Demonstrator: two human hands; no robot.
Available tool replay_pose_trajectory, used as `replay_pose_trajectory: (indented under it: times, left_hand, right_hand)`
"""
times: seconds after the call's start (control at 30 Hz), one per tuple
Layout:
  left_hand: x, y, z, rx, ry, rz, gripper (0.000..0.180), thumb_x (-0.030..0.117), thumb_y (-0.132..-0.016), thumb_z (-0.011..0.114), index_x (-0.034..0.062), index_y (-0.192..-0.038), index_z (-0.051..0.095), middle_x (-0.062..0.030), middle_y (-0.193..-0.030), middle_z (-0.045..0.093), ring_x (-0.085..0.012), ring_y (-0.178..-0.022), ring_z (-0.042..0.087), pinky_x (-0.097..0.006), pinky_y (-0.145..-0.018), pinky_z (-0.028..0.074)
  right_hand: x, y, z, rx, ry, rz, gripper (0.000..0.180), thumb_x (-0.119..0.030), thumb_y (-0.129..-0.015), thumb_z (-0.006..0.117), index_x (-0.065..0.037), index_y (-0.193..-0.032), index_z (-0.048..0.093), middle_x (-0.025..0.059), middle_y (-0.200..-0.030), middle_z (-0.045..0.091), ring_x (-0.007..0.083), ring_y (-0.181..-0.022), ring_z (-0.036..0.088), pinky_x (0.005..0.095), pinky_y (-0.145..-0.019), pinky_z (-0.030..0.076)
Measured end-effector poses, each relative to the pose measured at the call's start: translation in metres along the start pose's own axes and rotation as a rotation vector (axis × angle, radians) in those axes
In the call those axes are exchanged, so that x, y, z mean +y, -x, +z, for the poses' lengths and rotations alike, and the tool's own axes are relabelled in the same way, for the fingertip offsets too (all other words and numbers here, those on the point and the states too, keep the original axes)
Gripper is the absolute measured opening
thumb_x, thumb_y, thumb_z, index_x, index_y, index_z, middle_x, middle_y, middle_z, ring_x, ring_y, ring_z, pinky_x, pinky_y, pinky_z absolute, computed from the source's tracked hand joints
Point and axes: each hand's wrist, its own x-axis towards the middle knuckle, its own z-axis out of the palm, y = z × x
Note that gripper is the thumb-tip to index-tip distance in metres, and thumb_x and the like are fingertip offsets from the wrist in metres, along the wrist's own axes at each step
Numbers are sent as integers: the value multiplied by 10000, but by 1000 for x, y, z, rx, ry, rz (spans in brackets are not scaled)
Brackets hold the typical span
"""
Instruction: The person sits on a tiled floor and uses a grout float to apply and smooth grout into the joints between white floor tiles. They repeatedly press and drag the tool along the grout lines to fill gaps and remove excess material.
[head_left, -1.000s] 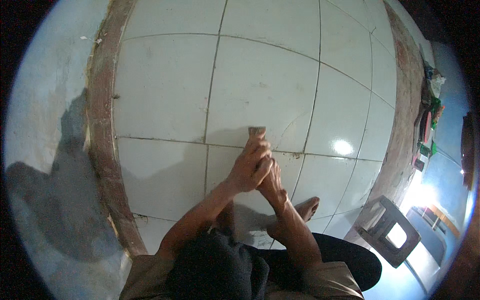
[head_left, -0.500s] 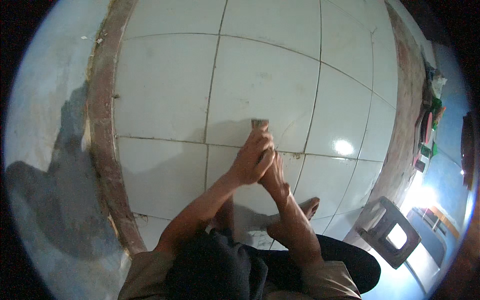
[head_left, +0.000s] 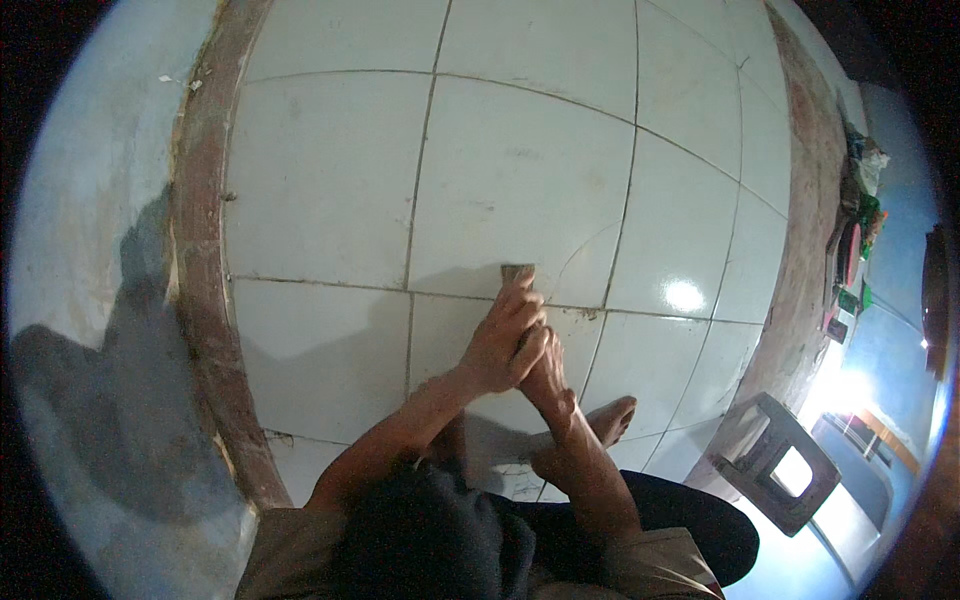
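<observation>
Both my hands are together over the white tiled floor [head_left: 515, 175], closed around a small flat tool with a square, brownish-grey end [head_left: 517, 271]. My left hand [head_left: 503, 340] is in front, its fingers reaching forward along the tool close to that end. Behind it and to the right, my right hand [head_left: 543, 370] is closed and pressed against the left. The tool's end appears to lie at the tile surface, just beyond a grout line. Its rear part is hidden by my fingers, so its kind does not show.
A painted wall [head_left: 80, 300] with a reddish-brown base strip [head_left: 205, 200] runs along the left. On the right are a raised ledge [head_left: 815, 130], a dark plastic stool-like piece [head_left: 785, 465] and a bright light [head_left: 845, 390]. My bare foot [head_left: 612, 420] rests on the tiles.
My hands and the tool have slid a short way back toward me over the tile. Both hands keep the same grip.
</observation>
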Motion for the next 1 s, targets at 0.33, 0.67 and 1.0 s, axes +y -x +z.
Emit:
replay_pose_trajectory:
  times: [0.33, 0.67, 1.0]
  left_hand:
    - [-60, -133, -14, 27, -229, 300, 240, 83, -950, 641, -17, -1163, 597, -248, -1256, 602, -505, -1300, 515, -598, -1134, 410]
    - [-16, 11, -17, 167, -31, 25, 267, 219, -1004, 532, -36, -1046, 597, -275, -1265, 556, -516, -1399, 411, -602, -1182, 321]
    - [-21, -38, -26, 182, 77, 92, 226, 173, -966, 570, -45, -1023, 567, -263, -1198, 556, -513, -1296, 471, -598, -1178, 314]
  right_hand:
    - [-7, -126, -74, 148, 105, -97, 198, -81, -808, 780, -11, -949, 660, 141, -856, 717, 273, -774, 702, 416, -662, 574]
    - [-18, -16, 12, -229, 135, -44, 397, -218, -901, 698, 0, -1217, 596, 232, -1147, 660, 399, -1046, 653, 514, -887, 522]
    - [15, -51, 16, 118, 231, -309, 374, -168, -893, 700, 7, -1202, 586, 249, -1138, 649, 408, -1042, 637, 491, -861, 539]
